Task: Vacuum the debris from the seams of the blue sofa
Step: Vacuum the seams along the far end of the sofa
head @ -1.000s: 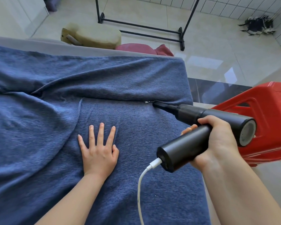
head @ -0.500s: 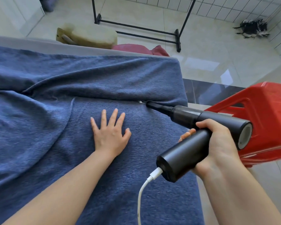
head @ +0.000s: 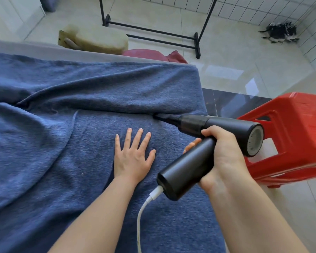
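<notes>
The blue sofa (head: 44,152) fills the left and centre of the frame, its cover creased, with a long seam (head: 117,111) running across the middle. Above it, at upper left, a tan cushion (head: 95,40) lies on the tiled floor (head: 244,57), and a red cloth (head: 146,54) shows just behind the sofa's back edge. A black rack (head: 153,31) stands at top centre.

At centre, the left hand (head: 132,157) lies flat on the seat, palm down, fingers spread and straight. Right of it, the right hand (head: 224,157) grips the handle of a black vacuum (head: 212,128), fingers wrapped round. The nozzle (head: 167,119) points left, its tip tucked into the seam at the sofa's right end. A white cable (head: 144,212) plugs into the handle's base and runs down to the bottom edge.

A red stool (head: 295,136) stands at right, beside the sofa. A dark bundle (head: 279,34) lies at upper right.
</notes>
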